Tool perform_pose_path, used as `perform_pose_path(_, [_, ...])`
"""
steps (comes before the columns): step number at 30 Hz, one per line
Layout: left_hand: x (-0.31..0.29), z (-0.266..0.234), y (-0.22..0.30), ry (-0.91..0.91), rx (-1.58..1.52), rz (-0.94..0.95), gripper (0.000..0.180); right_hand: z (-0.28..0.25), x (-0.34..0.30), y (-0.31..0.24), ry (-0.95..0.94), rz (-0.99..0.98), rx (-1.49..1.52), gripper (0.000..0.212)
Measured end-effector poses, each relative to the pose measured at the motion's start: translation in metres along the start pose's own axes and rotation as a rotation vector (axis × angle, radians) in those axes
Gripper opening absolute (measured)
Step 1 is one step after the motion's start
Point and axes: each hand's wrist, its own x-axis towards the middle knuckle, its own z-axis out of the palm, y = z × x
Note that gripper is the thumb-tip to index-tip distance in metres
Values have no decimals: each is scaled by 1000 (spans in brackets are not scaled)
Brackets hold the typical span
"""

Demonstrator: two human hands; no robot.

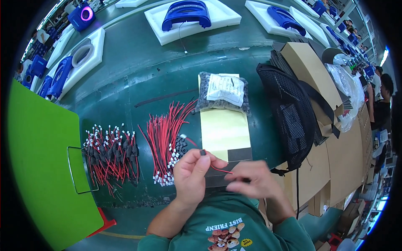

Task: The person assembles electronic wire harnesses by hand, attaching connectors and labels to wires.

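Observation:
My left hand [189,175] pinches a red wire [220,170] at a small black ring-like piece [203,152]. One end of the wire, with a white connector [183,136], sticks out past my fingertips; the other trails toward my right hand [254,179]. That hand is smeared by motion, so whether it grips the wire end is unclear. Just left of my left hand lies a spread of red and black wires [164,136] with white connectors, beside several loose black rings [181,144]. Farther left, another bunch of wires [112,152] carries black lumps.
A clear bag of black parts [222,93] rests on a yellow sheet [224,129]. Right of it are a black mesh bag [289,113] and cardboard [312,71]. A green panel [42,159] stands left. Beyond, blue housings [186,11] sit on white foam trays [155,35].

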Motion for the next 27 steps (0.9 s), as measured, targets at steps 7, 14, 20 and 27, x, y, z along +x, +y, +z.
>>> perform_pose_path(7, [-3, -4, -14, -36, 161, -274, 15, -11, 20, 12, 307, -83, -703, 31])
perform_pose_path(14, [-3, -9, -17, -107, 179, -283, 15, -12, 12, 13, 244, -49, -676, 23])
perform_pose_path(20, [-3, -7, -16, -109, 208, -279, 15, -11, 13, 15, 233, -18, -662, 15])
perform_pose_path(27, [-2, -6, -17, -126, 239, -290, 15, -41, -8, 6, 880, -235, 72, 10])
